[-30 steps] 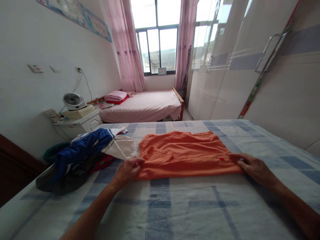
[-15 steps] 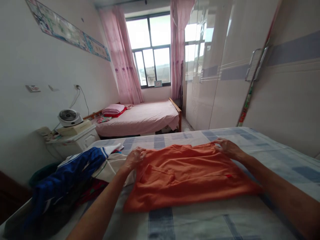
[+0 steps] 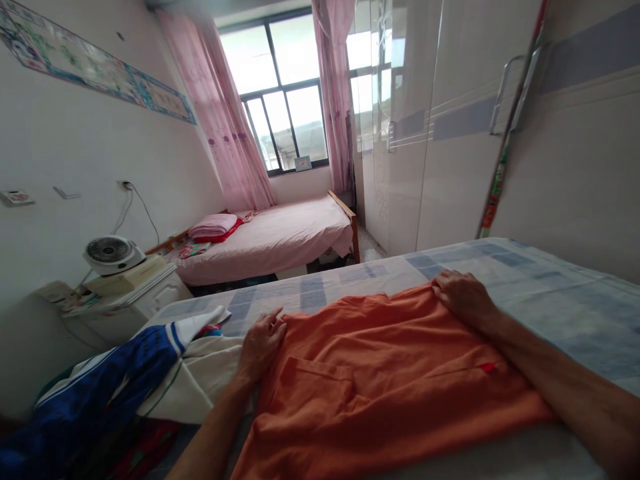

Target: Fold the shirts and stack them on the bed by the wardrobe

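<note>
An orange shirt (image 3: 380, 380) with a chest pocket lies spread on the bed's blue-checked sheet (image 3: 505, 257). My left hand (image 3: 260, 341) rests on the shirt's far left corner, fingers pinching its edge. Over at the far right corner, my right hand (image 3: 463, 298) has its fingers curled over the cloth. Both forearms reach across the shirt from the near side.
A pile of clothes sits left of the shirt: a blue-and-white garment (image 3: 115, 380) over a cream one (image 3: 205, 377). A white nightstand (image 3: 135, 303) carries a small fan (image 3: 107, 253). Beyond are a pink bed (image 3: 280, 240), the window and a white wardrobe (image 3: 450, 147) on the right.
Both hands left the shirt's near corners and reached to its far corners. My view moved forward and lower over the bed, so the shirt now fills more of the frame.
</note>
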Available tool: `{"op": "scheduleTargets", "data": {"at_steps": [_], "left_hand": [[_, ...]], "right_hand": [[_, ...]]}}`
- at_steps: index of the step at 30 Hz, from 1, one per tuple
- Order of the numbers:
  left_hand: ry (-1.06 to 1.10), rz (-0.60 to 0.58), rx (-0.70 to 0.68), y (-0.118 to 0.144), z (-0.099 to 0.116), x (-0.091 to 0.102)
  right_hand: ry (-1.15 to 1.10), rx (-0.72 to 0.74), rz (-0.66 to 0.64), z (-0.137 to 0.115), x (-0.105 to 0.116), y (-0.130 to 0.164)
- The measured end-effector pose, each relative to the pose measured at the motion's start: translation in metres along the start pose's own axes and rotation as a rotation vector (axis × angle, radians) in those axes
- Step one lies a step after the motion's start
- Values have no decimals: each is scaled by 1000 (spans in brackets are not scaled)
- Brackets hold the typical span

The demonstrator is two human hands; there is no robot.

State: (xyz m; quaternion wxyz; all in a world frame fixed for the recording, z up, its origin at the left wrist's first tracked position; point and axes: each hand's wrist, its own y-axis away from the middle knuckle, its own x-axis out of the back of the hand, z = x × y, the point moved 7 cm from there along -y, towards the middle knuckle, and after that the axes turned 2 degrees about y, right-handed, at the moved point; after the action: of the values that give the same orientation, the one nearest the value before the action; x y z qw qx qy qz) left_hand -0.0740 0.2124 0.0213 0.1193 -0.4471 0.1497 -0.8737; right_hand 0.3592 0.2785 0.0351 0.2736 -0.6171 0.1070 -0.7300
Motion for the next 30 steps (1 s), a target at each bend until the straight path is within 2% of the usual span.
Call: {"op": "scheduleTargets", "data": {"at_steps": [3, 5, 9, 11, 18, 24, 30], "left_hand": [[75, 145, 9, -2, -8, 10], [108, 203, 46, -2, -16, 13], [149, 61, 163, -4, -25, 2], [154, 19, 184, -4, -25, -1], [129, 10, 140, -4, -18, -2], [60, 38, 133, -4, -21, -2], [34, 29, 140, -4, -17, 1]], "right_hand": [[-9, -159, 94, 13, 7, 1], [-39, -221, 83, 17, 4, 2], [-168, -243, -68, 17, -15, 3], [-204, -253, -93, 18, -22, 4], [-290, -291, -197, 24, -40, 3], [-302, -430, -82, 40, -33, 4], [-333, -325, -147, 35, -46, 3]]}}
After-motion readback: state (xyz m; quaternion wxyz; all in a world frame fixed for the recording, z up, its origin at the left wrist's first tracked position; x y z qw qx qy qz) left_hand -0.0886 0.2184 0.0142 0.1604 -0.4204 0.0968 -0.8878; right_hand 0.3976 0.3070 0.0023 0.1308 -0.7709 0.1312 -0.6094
